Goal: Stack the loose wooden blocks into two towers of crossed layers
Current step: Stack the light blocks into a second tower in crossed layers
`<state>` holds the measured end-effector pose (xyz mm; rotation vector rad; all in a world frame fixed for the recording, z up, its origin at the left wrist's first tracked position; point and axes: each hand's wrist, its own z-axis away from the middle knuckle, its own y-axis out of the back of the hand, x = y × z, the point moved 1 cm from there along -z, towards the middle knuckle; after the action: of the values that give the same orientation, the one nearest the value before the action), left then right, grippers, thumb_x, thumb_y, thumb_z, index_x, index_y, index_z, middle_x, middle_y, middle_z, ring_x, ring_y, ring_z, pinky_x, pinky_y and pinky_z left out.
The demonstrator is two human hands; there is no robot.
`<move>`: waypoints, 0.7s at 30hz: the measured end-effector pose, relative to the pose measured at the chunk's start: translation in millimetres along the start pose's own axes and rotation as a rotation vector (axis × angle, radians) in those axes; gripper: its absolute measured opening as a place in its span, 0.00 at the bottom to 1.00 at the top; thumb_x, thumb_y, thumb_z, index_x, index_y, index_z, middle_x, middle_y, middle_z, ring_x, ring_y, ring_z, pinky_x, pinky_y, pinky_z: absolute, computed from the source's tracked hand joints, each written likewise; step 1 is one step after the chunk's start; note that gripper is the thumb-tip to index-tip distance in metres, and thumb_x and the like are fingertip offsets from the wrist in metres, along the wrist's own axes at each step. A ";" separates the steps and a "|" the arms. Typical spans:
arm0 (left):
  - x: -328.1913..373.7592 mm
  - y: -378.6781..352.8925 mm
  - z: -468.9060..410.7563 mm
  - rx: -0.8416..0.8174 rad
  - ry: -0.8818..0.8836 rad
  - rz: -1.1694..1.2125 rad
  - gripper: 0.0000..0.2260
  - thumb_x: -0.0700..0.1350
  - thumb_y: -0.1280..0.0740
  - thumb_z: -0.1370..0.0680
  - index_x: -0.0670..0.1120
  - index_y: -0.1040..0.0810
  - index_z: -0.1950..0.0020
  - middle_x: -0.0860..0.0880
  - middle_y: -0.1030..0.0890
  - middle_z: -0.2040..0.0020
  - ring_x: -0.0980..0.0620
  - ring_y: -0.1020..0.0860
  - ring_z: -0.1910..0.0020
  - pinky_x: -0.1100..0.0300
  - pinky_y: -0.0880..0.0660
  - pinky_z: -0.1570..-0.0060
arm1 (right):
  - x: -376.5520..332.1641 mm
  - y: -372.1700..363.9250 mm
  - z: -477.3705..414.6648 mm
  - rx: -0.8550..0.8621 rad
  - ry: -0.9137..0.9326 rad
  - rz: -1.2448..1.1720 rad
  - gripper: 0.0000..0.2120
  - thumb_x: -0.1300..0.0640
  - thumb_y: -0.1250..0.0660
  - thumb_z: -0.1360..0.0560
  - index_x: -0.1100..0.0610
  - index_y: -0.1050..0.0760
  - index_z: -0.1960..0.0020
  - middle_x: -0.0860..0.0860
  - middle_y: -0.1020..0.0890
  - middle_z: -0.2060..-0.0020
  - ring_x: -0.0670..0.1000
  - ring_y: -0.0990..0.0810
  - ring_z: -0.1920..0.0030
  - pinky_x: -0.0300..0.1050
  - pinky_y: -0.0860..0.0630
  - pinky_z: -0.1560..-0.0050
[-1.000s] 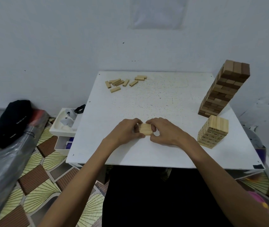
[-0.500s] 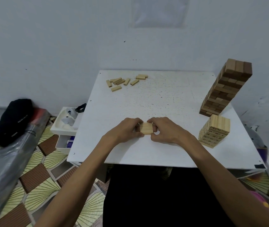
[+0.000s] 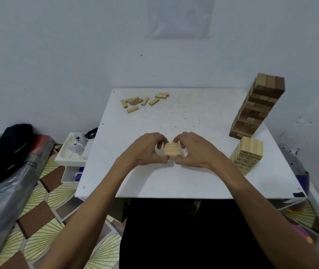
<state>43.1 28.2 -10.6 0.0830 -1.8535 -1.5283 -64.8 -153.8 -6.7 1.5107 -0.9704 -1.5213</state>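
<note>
Both hands press in on a small row of blocks (image 3: 172, 149) squared up side by side on the bench (image 3: 203, 177), the left hand (image 3: 145, 150) closed on one end and the right hand (image 3: 194, 150) on the other. To do this well, keep even pressure from both ends so the row lifts as one flat layer, then set it crosswise on the pale short tower (image 3: 247, 154) just beyond the right hand, not bumping the tall darker tower (image 3: 259, 105) behind it. More loose blocks (image 3: 141, 101) lie well ahead of the left hand.

White table (image 3: 183, 177) w/ pale wall (image 3: 57, 55) behind, patterned floor (image 3: 44, 197) at left.
</note>
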 end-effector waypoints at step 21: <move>132.7 25.2 -87.1 0.020 -0.302 -0.063 0.17 0.59 0.26 0.30 0.57 0.22 0.44 0.58 0.26 0.58 0.62 0.28 0.59 0.62 0.37 0.62 | 55.5 122.3 92.4 0.242 -0.191 0.005 0.25 0.46 0.28 0.30 0.48 0.27 0.34 0.41 0.29 0.44 0.40 0.31 0.45 0.41 0.27 0.45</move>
<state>3.3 -99.5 78.4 -0.0861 -2.1188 -1.6381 -156.4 -255.1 82.2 1.5450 -1.3085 -1.6124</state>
